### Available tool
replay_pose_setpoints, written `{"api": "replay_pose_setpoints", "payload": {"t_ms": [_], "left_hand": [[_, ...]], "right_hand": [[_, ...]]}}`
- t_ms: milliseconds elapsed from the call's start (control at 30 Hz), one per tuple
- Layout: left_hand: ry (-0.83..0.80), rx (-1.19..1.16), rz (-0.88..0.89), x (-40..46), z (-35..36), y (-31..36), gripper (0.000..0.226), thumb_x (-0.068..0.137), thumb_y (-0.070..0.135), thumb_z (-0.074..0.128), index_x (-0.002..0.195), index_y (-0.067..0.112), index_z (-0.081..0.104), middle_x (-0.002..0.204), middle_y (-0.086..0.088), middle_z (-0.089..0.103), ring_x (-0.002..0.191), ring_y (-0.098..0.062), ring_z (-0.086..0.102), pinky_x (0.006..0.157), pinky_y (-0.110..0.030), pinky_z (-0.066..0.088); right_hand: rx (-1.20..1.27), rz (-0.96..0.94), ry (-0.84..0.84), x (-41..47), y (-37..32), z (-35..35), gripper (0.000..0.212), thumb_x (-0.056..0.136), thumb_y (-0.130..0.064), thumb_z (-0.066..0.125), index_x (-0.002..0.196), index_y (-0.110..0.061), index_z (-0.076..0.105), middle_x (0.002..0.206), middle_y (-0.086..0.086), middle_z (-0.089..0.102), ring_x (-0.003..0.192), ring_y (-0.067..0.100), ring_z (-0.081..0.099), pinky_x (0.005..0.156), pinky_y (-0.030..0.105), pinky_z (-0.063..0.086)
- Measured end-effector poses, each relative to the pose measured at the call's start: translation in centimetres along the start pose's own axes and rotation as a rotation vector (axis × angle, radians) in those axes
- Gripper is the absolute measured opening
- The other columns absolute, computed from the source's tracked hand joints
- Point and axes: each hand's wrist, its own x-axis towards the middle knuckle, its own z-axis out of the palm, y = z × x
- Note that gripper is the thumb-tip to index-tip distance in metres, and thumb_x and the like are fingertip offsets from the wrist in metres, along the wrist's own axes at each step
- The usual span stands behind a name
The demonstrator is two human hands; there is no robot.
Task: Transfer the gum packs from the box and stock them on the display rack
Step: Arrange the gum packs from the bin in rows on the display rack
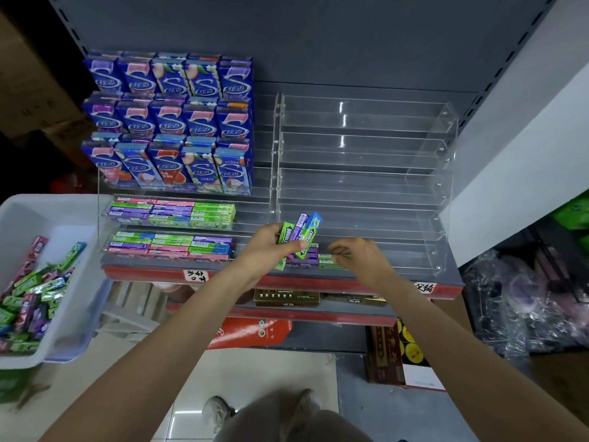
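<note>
Near the centre of the frame, a fanned bunch of gum packs [299, 235], green, purple and blue, is gripped in the curled fingers of the left hand [267, 247] above the lowest tier of the clear display rack [360, 186]. Just to the right, a green pack [330, 260] lying on that tier is pinched by the fingers of the right hand [361, 258]. More loose packs are held in the white box [68, 272] at the left edge.
</note>
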Motion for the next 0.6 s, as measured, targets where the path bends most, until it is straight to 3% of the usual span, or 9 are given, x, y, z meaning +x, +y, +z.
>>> {"api": "replay_pose_setpoints", "payload": {"t_ms": [200,300,433,500,600], "left_hand": [[-0.012,0.004,-0.001,-0.1,0.1,0.1,0.022,0.087,0.015,0.065,0.107,0.012,0.059,0.087,0.006,0.066,0.074,-0.001,0.060,0.053,-0.004,0.041],[-0.035,0.009,-0.002,-0.2,0.0,0.0,0.023,0.086,0.016,0.066,0.108,0.011,0.060,0.088,0.005,0.067,0.073,-0.003,0.060,0.054,-0.007,0.041],[-0.169,0.002,-0.005,-0.3,0.3,0.7,0.027,0.087,0.015,0.065,0.111,0.005,0.060,0.090,-0.002,0.070,0.069,-0.002,0.064,0.057,-0.011,0.044],[-0.212,0.000,-0.009,-0.1,0.6,1.0,0.029,0.087,0.016,0.065,0.113,0.003,0.060,0.095,-0.008,0.071,0.075,-0.006,0.066,0.059,-0.011,0.044],[-0.144,-0.011,0.003,0.4,0.9,1.4,0.028,0.086,0.019,0.065,0.110,0.005,0.060,0.094,-0.006,0.069,0.076,-0.010,0.064,0.058,-0.014,0.044]], "right_hand": [[-0.009,0.007,-0.013,-0.1,0.3,-0.2,0.027,0.092,-0.016,0.058,0.117,-0.009,0.063,0.116,0.006,0.066,0.104,0.016,0.061,0.092,0.021,0.044],[0.062,-0.003,0.078,-0.4,-0.3,-0.8,0.028,0.092,-0.019,0.058,0.118,-0.010,0.062,0.115,0.004,0.066,0.103,0.013,0.061,0.088,0.015,0.043],[0.745,0.038,0.104,-1.1,-2.4,-2.5,0.031,0.092,-0.023,0.056,0.123,-0.019,0.058,0.109,0.000,0.067,0.097,0.012,0.064,0.085,0.026,0.054],[0.881,0.026,0.102,-1.3,-3.0,-3.2,0.021,0.090,-0.015,0.059,0.111,-0.017,0.063,0.098,0.003,0.069,0.085,0.011,0.067,0.077,0.025,0.057],[0.962,0.047,0.148,-1.5,-2.7,-4.0,0.009,0.088,-0.005,0.061,0.091,-0.011,0.066,0.084,0.008,0.069,0.075,0.013,0.066,0.075,0.027,0.058]]}}
